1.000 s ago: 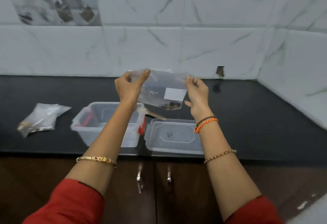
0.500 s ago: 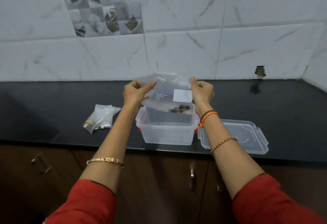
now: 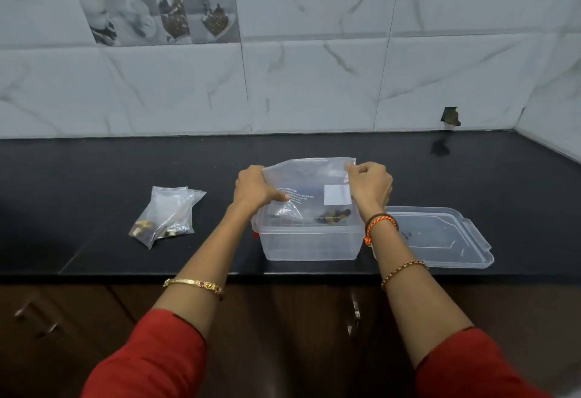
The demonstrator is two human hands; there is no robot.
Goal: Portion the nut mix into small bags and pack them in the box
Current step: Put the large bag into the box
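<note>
Both hands hold a clear zip bag point(image 3: 309, 191) upright over the open clear box point(image 3: 309, 242), w/ its lower end dipping inside the box. Left hand point(image 3: 255, 190) grips the bag's left edge, thumb across the front by the printed text; right hand point(image 3: 371, 184) pinches the top right corner, fingers curled. A few dark nuts point(image 3: 334, 215) sit at the bag's bottom right; a white label patch shows on its front. The box stands on the black bench point(image 3: 94, 161) near the front edge. Its lid point(image 3: 440, 237) lies flat just right of the box, touching or nearly so. Two small filled bags point(image 3: 166, 215) lie overlapping on the bench, well left of the box. Red sleeves, bangles on both wrists. Marble-look wall tiles behind the box.
</note>
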